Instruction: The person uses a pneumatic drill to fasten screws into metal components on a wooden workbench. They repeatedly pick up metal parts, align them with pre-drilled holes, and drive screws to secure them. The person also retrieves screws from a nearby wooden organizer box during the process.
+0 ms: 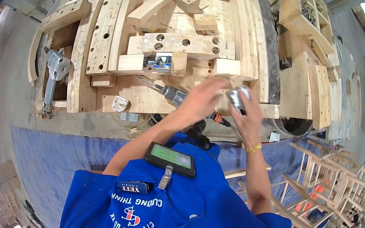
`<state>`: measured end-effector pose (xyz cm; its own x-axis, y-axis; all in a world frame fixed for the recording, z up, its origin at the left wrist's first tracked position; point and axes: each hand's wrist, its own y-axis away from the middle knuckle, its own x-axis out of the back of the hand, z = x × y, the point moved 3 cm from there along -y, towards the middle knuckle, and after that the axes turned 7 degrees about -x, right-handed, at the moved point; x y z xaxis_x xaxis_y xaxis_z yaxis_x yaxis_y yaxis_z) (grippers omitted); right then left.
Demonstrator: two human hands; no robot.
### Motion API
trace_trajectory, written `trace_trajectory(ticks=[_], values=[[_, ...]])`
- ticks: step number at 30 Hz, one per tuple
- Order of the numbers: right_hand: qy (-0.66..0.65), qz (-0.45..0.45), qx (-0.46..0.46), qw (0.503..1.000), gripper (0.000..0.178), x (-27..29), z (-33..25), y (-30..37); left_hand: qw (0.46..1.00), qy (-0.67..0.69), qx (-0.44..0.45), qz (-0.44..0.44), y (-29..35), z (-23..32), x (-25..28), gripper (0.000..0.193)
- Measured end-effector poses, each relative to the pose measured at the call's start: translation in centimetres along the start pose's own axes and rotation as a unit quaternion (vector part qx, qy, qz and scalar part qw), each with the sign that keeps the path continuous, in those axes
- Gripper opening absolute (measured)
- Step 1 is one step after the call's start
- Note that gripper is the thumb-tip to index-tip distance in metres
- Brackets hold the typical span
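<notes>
right grip (249, 117): closed around a silvery object (238, 99); motion blur hides its exact kind, so i'd hold it firmly without crushing it.
left grip (206, 98): fingers stretched toward the right one, blurred; whether they pinch anything, i can't say.
silvery object: at my right fingers, over the near side of the worktop (148, 103), near the short pale block (227, 67); best handled, i judge, low over the wood, where a slip falls least.
power driver (173, 95): shows beneath my left hand, its bit (148, 83) pointing off to the left; i can't tell if i touch it, so i'd keep my fingers off its trigger end.
bored block (172, 43): its recessed holes could swallow small parts; i'd work on my side of it.
blue-and-metal fitting (158, 62): beside a small upright block; a wide left swing might knock it.
bracelet (253, 147): loose-looking on my right wrist; better kept clear of the driver.
</notes>
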<state>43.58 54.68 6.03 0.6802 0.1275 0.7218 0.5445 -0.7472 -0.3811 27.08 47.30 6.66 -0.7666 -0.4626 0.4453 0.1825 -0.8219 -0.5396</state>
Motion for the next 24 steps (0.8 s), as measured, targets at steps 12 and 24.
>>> trace_trajectory(ticks=[12,24], values=[[-0.059,0.008,-0.092,0.994,0.044,-1.5,1.0,-1.2,0.987,-0.039,0.127,0.086,5.1,-1.9,9.5,0.029],[-0.012,-0.354,0.148,0.923,0.051,-3.2,-9.0,-15.5,0.968,-0.195,0.096,0.122,5.5,-2.5,15.0,0.033]])
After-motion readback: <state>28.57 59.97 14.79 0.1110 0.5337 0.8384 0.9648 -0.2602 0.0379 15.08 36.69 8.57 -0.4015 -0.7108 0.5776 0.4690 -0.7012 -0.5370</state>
